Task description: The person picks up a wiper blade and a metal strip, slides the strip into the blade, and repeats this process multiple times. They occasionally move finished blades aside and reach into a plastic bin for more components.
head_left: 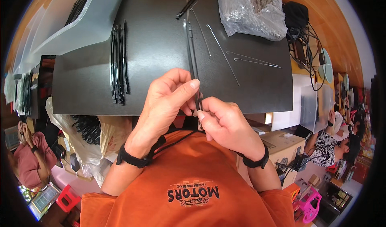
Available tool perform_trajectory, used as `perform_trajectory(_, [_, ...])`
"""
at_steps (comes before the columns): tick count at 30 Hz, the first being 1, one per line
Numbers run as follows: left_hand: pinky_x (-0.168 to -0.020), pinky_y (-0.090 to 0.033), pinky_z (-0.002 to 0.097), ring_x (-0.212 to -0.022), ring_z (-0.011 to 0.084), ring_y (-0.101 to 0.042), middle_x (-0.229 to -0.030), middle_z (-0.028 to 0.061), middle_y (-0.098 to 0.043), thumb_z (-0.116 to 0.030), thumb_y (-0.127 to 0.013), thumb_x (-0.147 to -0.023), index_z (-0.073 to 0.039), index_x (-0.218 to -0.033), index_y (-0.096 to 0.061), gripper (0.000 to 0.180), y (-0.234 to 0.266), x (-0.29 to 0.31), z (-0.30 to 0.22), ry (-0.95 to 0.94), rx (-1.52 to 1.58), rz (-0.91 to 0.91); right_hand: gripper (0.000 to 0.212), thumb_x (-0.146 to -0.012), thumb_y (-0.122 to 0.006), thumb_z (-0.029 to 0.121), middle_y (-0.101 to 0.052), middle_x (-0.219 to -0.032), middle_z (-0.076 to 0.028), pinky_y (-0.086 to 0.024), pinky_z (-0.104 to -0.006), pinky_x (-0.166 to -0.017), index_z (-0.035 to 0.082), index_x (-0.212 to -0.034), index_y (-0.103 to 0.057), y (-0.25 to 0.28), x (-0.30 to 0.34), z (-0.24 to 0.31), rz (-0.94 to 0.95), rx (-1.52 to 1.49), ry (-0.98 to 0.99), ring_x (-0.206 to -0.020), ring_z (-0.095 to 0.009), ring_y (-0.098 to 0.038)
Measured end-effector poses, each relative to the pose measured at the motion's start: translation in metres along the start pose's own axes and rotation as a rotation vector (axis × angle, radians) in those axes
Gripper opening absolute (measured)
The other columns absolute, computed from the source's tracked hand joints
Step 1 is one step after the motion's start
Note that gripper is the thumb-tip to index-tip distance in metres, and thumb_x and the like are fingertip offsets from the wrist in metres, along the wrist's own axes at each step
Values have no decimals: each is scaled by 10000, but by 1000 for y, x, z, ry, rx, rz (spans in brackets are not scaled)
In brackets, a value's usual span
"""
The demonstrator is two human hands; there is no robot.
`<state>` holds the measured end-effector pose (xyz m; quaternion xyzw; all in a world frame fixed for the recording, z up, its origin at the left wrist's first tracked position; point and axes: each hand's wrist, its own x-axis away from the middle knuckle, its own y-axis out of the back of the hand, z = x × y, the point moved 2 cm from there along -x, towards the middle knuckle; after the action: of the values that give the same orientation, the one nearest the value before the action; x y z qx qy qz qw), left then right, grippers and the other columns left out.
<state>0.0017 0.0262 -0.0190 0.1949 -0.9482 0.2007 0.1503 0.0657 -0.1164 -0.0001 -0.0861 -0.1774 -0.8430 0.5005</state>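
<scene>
Between my hands runs a slim dark strip (191, 54), its upper part stretched away over the table and its lower end close to my chest. My left hand (167, 94) is closed around its lower part, the thumb lying along it. Just below, my right hand (227, 120) pinches the same strip near its end. Beyond them lie thin metal wires with hooked ends, one of them a thicker silvery wire (223, 54). Further off is another bundle of black strips (193, 4). To the left, several glossy black strips (118, 62) lie side by side.
The dark table (157, 38) carries a clear plastic bag of thin rods (253, 12) at the far right and a translucent bin (80, 30) at the far left. Black cables (311, 46) hang at the right. A cardboard box (283, 144) stands below. Other people sit at both sides.
</scene>
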Motion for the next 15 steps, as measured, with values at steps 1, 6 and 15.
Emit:
perform_trajectory(1, [-515, -443, 190, -563, 58, -526, -718, 29, -599, -190, -593, -897, -16, -879, -560, 178, 1, 0, 0, -16, -8, 1, 132, -871, -549, 104, -612, -715, -187, -472, -362, -565, -17, -836, -510, 1, 0, 0, -5, 0, -3, -591, -318, -602])
perform_trajectory(6, [-501, -441, 188, -557, 58, -527, -710, 38, -601, -183, -602, -891, -34, -827, -537, 175, 11, 1, -2, -57, -47, -56, 159, -862, -594, 144, -584, -684, -171, -449, -381, -563, -5, -846, -539, 41, -5, -5, -290, 373, 215, -640, -328, -600])
perform_trajectory(15, [-505, -437, 192, -566, 61, -528, -710, 38, -592, -190, -590, -892, -45, -827, -530, 170, 21, 5, 1, -59, -43, -104, 352, -847, -555, 270, -567, -628, -223, -439, -484, -596, -32, -667, -569, 54, -72, 30, -298, 1025, 239, -664, -420, -570])
